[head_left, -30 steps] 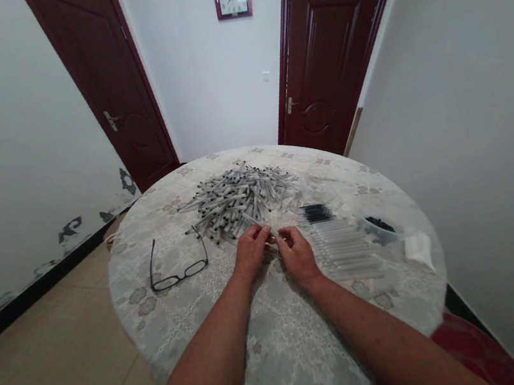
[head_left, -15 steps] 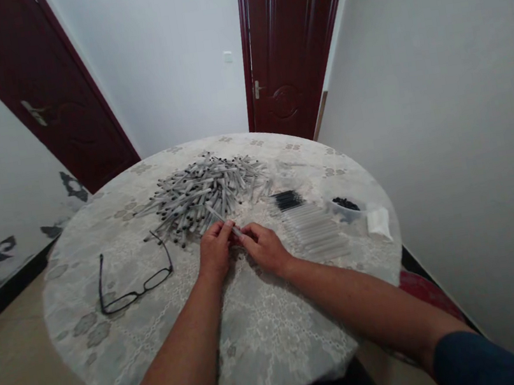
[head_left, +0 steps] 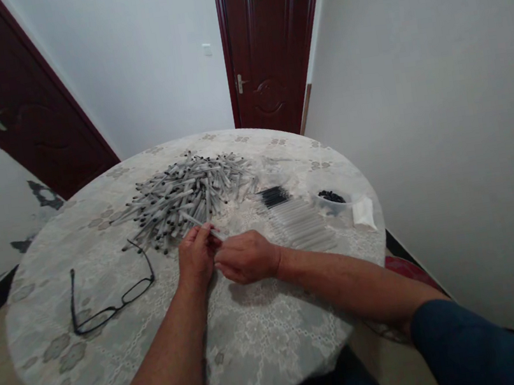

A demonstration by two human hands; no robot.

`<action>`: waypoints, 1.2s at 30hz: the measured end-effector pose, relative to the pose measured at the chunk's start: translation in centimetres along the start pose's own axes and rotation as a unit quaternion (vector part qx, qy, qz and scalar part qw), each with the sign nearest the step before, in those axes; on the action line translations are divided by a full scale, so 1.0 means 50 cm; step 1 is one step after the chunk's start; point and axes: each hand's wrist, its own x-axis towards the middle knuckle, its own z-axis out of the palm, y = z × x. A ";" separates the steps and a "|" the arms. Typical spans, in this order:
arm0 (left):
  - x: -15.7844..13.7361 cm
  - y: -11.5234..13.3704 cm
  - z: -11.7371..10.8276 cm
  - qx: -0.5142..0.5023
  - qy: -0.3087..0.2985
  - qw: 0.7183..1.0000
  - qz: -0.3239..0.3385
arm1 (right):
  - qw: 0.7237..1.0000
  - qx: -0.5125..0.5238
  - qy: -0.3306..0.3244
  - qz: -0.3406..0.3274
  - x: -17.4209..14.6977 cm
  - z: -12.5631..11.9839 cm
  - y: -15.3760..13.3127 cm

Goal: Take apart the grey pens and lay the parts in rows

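My left hand [head_left: 196,254] is closed on a slim whitish pen [head_left: 193,219], which slants from the near side of the pile down toward my right hand. My right hand [head_left: 249,255] is curled with its knuckles up at the pen's near end; what its fingers pinch is hidden. Just beyond both hands lies a big heap of grey-white pens [head_left: 180,194] with dark ends. To the right of my right hand a neat row of clear thin tubes [head_left: 302,221] lies side by side, with black slender parts [head_left: 274,196] at the far end.
Black-framed glasses [head_left: 115,309] lie open at the left on the lace-covered round table [head_left: 270,345]. A bowl [head_left: 336,204] of small black pieces and a white folded packet [head_left: 363,213] stand near the right edge. Clear plastic [head_left: 267,168] lies behind the row.
My right hand has turned over, knuckles up, and curled at the pen's near end. My left hand still grips the pen. The whole view has shifted, so the table appears further left.
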 end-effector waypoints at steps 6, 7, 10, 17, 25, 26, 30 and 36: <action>0.005 0.000 0.006 0.004 0.002 1.000 0.002 | 0.962 0.001 -0.018 -0.273 0.004 0.018 -0.043; 0.006 -0.001 0.006 0.003 0.002 1.000 0.001 | 0.951 0.018 -0.009 -0.309 0.002 0.022 -0.052; 0.008 -0.004 0.004 0.005 0.006 1.000 -0.003 | 0.923 0.074 0.023 -0.376 -0.005 0.034 -0.074; 0.010 -0.009 0.000 0.003 0.000 1.000 -0.010 | 0.893 0.138 0.084 -0.420 0.003 0.034 -0.077; 0.012 -0.011 0.001 0.017 0.003 1.000 -0.011 | 0.897 0.127 -0.020 -0.423 -0.045 -0.026 -0.142; 0.012 -0.010 0.002 0.019 0.002 1.000 -0.010 | 0.898 0.127 -0.023 -0.421 -0.053 -0.033 -0.150; 0.009 -0.005 0.008 0.033 0.005 0.999 -0.010 | 0.921 0.117 0.021 -0.372 -0.074 -0.067 -0.167; 0.007 -0.001 0.009 0.043 0.005 0.999 0.004 | 0.994 -0.042 0.069 -0.071 -0.178 -0.191 -0.152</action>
